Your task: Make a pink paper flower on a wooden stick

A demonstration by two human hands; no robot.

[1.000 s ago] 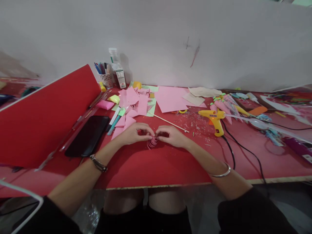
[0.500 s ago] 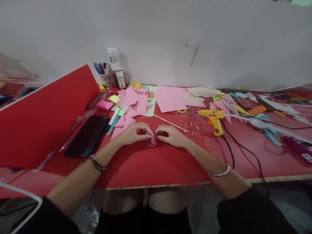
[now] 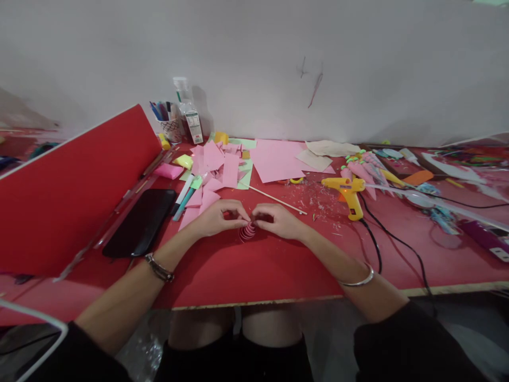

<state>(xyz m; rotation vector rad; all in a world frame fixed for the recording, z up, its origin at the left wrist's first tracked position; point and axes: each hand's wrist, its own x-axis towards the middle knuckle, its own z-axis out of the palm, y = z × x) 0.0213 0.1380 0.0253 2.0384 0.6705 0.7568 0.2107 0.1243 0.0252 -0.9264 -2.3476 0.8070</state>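
Between my hands is a pink paper spiral (image 3: 247, 232), its thin rings hanging in a coil just over the red table. My left hand (image 3: 222, 218) pinches its upper edge between thumb and forefinger. From the other side my right hand (image 3: 278, 220) closes thumb and fingertips at the same top edge, nearly touching the left fingertips. The fingers hide part of the coil. Beyond the hands lies a thin wooden stick (image 3: 276, 199). A heap of cut pink paper pieces (image 3: 214, 159) is spread behind my left hand.
A yellow glue gun (image 3: 347, 193) with a black cord lies to the right. At left are a black phone (image 3: 139, 223), markers (image 3: 185, 199) and a leaning red board (image 3: 79, 185). A bottle (image 3: 193, 122) and pen cup (image 3: 172, 130) stand by the wall. Pink cones (image 3: 363, 172) lie back right.
Both hands keep their pinch on the spiral in almost the same spot. The whole view has shifted very slightly.
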